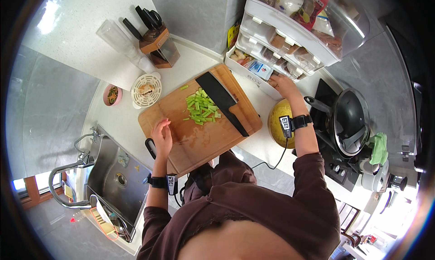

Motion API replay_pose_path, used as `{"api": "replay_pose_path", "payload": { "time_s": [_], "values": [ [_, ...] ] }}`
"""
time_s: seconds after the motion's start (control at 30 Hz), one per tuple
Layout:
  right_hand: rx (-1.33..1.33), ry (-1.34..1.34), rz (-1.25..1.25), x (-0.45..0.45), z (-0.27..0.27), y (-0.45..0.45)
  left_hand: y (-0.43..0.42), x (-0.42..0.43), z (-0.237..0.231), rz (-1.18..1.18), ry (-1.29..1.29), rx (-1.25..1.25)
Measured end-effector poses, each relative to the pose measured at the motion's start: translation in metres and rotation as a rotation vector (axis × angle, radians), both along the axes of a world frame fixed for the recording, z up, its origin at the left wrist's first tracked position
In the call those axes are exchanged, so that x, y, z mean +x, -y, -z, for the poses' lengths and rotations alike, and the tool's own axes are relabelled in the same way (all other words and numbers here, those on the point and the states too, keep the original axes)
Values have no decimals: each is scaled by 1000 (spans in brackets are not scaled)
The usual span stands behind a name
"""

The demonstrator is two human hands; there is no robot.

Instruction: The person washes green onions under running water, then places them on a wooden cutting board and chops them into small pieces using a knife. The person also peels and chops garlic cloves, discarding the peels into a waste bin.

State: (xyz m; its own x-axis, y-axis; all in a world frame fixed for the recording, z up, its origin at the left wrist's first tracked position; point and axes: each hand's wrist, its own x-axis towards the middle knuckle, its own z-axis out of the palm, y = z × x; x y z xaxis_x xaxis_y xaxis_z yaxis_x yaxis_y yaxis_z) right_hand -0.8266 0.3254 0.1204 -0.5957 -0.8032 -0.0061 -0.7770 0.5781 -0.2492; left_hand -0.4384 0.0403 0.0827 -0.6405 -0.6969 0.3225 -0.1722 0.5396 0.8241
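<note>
My right hand [282, 84] reaches into the open bottom drawer [249, 77] of a white storage unit, beside a blue and white packet [260, 69]; its fingertips are partly hidden, so a hold cannot be told. My left hand [162, 135] hovers over the left edge of the wooden cutting board [190, 148], fingers slightly bent, holding nothing. On the board lie cut green stalk pieces [201, 107], celery-like. A black cleaver [221, 102] lies to their right, its handle towards me.
A bowl of yellow shreds [277, 122] stands below my right forearm. Further right is a lidded wok [350, 124] on the stove. A knife block [161, 47], a round strainer [146, 90] and a pink bowl [112, 95] stand at the back left. The sink [119, 188] is at lower left.
</note>
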Motion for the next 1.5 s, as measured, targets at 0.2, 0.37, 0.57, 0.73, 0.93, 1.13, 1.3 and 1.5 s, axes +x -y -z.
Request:
{"api": "replay_pose_path", "payload": {
  "time_s": [0.2, 0.37, 0.57, 0.73, 0.93, 1.13, 1.3, 1.5],
  "values": [
    [-42, -119, 209, 18, 8, 7, -2, 2, -2, -37, 40, -7],
    [-421, -142, 297, 46, -17, -2, -1, 4, -7, -31, 78, 3],
    [-1119, 790, 494, 83, -40, 14, -10, -18, -22, 110, 65, 87],
    [-1084, 1173, 203, 146, -35, 80, -24, -36, -48, 304, -82, 513],
    [-713, 1102, -284, 244, -28, 169, -33, 18, -76, -88, -85, 180],
    [-570, 1356, -632, 357, -19, 204, -68, 128, -70, -528, -108, 71],
    [-385, 1401, -877, 461, -12, 194, -119, 234, -69, -735, 98, -102],
    [-246, 1352, -1135, 588, -7, 171, -172, 359, -48, -867, 229, -239]
  ]
}}
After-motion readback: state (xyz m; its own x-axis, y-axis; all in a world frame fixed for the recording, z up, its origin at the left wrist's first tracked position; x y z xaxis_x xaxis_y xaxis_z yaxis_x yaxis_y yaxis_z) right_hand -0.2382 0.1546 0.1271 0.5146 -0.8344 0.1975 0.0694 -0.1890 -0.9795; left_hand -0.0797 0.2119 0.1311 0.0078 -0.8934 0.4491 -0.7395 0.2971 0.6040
